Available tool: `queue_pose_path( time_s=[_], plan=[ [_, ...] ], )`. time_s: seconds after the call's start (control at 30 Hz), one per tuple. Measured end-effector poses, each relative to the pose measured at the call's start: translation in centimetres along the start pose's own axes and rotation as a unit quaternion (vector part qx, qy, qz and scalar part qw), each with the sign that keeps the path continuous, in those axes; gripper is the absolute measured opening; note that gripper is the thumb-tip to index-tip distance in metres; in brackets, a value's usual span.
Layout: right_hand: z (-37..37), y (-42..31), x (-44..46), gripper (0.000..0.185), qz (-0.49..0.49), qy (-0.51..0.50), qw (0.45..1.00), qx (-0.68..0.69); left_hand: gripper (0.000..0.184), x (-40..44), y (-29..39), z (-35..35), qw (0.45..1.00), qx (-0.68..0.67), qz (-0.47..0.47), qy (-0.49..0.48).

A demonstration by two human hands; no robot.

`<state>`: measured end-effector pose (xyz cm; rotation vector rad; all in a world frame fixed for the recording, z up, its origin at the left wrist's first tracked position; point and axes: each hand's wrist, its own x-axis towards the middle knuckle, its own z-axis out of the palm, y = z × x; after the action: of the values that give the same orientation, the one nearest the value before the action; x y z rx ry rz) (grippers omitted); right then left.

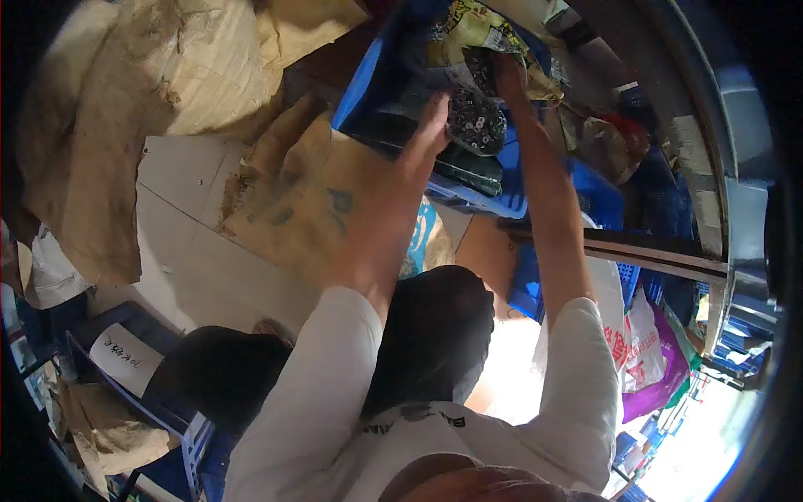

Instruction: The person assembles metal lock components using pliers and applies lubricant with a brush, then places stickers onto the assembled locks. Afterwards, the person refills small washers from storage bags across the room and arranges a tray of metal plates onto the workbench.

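Observation:
A clear plastic bag of small dark ring-like parts (477,125) is between my hands, over a blue crate (360,79). My left hand (433,121) grips the bag's left side, its fingers partly hidden. Higher up, my right hand (508,77) closes on the bag's upper right part, with its fingertips out of sight. Just behind it lies a yellow printed bag (477,32), touching or very near my right hand. Under the parts, a dark green packet (470,171) rests in the crate.
Large brown sacks (213,67) stand at the upper left, and a flattened sack (309,197) lies on the tiled floor (180,180). A metal shelf rail (652,253) runs along the right. At lower left is a blue bin with a handwritten label (125,360).

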<state>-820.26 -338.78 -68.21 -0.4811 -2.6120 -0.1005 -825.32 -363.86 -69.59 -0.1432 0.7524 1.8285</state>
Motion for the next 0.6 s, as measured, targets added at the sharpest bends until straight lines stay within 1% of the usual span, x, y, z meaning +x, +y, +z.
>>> queue_pose_path(
  time_s=[0.03, 0.07, 0.1, 0.17, 0.2, 0.23, 0.27, 0.3, 0.33, 0.37, 0.4, 0.43, 0.47, 0.5, 0.53, 0.57, 0.6],
  plan=[
    [0.5, 0.1, 0.0, 0.035, 0.054, 0.023, 0.998, 0.017, 0.041, 0.6, -0.3, -0.2, 1.0, -0.002, -0.002, 0.0],
    [0.4, -0.4, 0.1, 0.037, 0.107, 0.046, 0.993, 0.034, 0.041, 1.3, -0.6, -0.6, 0.999, -0.004, 0.006, -0.031],
    [0.1, -0.8, 0.6, 0.037, 0.105, 0.043, 0.993, 0.033, 0.041, 1.9, -1.0, -1.1, 0.998, -0.007, 0.013, -0.061],
    [-2.8, -2.2, 2.0, 0.041, 0.132, -0.151, 0.98, 0.007, 0.041, -0.6, 0.5, 0.5, 0.999, 0.0, -0.005, -0.043],
    [-2.2, -1.3, 1.7, 0.041, 0.136, -0.152, 0.979, 0.002, 0.042, -1.8, 1.0, 1.1, 0.999, 0.013, -0.024, -0.026],
    [-0.6, 0.1, 1.6, 0.044, 0.209, -0.159, 0.954, 0.142, 0.042, -1.6, 0.8, 1.0, 0.999, 0.012, -0.028, -0.031],
    [0.9, 1.7, 1.3, 0.046, 0.276, -0.158, 0.905, 0.281, 0.044, -0.9, 0.7, 0.6, 0.998, 0.013, -0.034, -0.041],
    [0.0, 1.1, 1.1, 0.046, 0.277, -0.154, 0.906, 0.28, 0.047, -0.3, 0.6, 0.2, 0.998, 0.016, -0.038, -0.05],
    [-0.4, 0.7, 0.9, 0.048, 0.339, -0.148, 0.846, 0.384, 0.048, -1.9, -0.6, -0.6, 0.927, 0.308, 0.213, -0.018],
    [-1.2, -0.2, 0.0, 0.05, 0.398, -0.143, 0.767, 0.482, 0.048, -0.5, -1.1, -1.3, 0.927, 0.308, 0.212, -0.019],
    [-2.2, -1.1, -1.3, 0.05, 0.402, -0.144, 0.766, 0.481, 0.049, 1.0, -1.5, -1.9, 0.974, 0.161, 0.145, -0.065],
    [-4.8, -2.7, -1.7, 0.049, 0.272, -0.126, 0.861, 0.411, 0.05, 2.0, -1.8, -2.2, 0.991, 0.009, 0.076, -0.11],
    [-6.5, -4.0, -1.9, 0.047, 0.132, -0.105, 0.93, 0.326, 0.05, 1.4, -1.3, -1.2, 0.991, 0.007, 0.075, -0.112],
    [-6.5, -5.0, -2.5, 0.047, 0.131, -0.105, 0.93, 0.326, 0.049, 0.0, 0.0, 0.4, 0.998, 0.04, 0.025, -0.038],
    [-6.2, -6.1, -2.8, 0.041, 0.215, -0.054, 0.912, 0.345, 0.049, -0.8, 0.8, 1.1, 0.996, 0.071, -0.025, 0.038],
    [-6.3, -7.8, -2.9, 0.035, 0.296, -0.003, 0.884, 0.361, 0.049, -0.3, 0.8, 0.8, 0.997, 0.07, -0.022, 0.039],
    [-6.6, -9.3, -3.3, 0.035, 0.295, -0.004, 0.884, 0.362, 0.049, 0.1, 0.8, 0.6, 0.997, 0.069, -0.02, 0.027]
  ],
)
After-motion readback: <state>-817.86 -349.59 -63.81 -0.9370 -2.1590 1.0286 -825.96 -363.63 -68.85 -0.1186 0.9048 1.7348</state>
